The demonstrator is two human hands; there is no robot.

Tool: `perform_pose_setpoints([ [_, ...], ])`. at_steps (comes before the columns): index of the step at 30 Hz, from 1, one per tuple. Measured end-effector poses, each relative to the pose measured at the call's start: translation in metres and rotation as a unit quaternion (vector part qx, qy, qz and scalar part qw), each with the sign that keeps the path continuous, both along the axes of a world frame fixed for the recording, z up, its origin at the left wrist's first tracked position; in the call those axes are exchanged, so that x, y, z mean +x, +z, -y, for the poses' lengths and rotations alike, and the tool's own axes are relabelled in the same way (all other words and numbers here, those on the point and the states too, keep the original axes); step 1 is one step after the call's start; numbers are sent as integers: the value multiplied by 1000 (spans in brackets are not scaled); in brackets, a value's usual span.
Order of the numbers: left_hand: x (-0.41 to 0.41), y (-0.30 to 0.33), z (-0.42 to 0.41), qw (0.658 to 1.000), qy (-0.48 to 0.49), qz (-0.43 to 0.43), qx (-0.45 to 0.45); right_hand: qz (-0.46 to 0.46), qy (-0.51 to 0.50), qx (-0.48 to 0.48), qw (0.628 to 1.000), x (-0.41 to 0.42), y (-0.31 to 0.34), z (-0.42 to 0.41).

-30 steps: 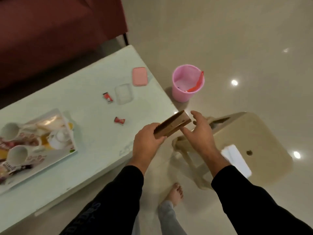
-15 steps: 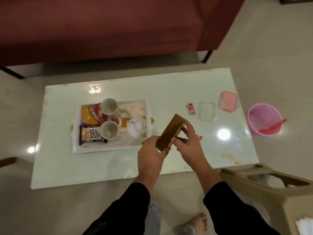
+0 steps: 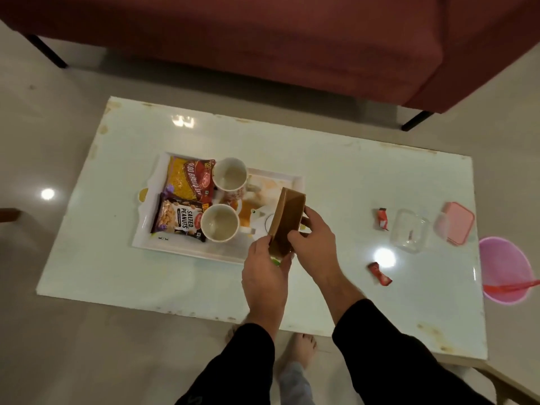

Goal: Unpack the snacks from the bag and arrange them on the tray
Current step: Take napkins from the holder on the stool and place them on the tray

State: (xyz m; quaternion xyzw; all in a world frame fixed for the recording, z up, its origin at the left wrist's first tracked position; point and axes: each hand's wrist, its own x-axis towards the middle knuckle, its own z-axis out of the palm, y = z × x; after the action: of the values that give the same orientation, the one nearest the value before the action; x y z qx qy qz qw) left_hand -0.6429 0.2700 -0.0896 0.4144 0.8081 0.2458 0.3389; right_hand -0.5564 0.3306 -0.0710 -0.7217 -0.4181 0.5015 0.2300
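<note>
You hold the folded brown paper bag [image 3: 286, 222] in both hands over the near right corner of the white tray [image 3: 187, 249]. Your left hand [image 3: 264, 276] grips its lower end, and your right hand [image 3: 314, 244] curls round its right edge. On the tray lie a salted peanuts packet [image 3: 178, 219] and an aloo bhujia packet [image 3: 188, 178], beside two mugs [image 3: 219, 223] and a white teapot [image 3: 261, 222]. Two red candies [image 3: 379, 273] sit on the white table [image 3: 336, 171].

Home living room: maroon sofa [image 3: 263, 39] behind white coffee table [image 3: 336, 171].
</note>
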Motion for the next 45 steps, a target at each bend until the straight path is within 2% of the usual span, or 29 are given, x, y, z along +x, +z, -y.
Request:
perform_pose_setpoints([
  [16, -4, -40, -14, 998, -7, 47, -32, 49, 53, -25, 997, -14, -50, -27],
  [25, -11, -48, -18, 997, -54, 28, -39, 44, 55, -25, 997, -7, -58, -31],
  [31, -15, -48, -18, 996, -78, 38, -36, 2, 51, -23, 998, -5, -59, -25],
  [39, -8, -22, 4, 998, -54, -14, 26, -19, -23, -27, 999, 8, -44, -4],
  [45, 23, 8, 17, 987, -151, 29, 52, -16, -78, -21, 997, 41, -13, 36],
])
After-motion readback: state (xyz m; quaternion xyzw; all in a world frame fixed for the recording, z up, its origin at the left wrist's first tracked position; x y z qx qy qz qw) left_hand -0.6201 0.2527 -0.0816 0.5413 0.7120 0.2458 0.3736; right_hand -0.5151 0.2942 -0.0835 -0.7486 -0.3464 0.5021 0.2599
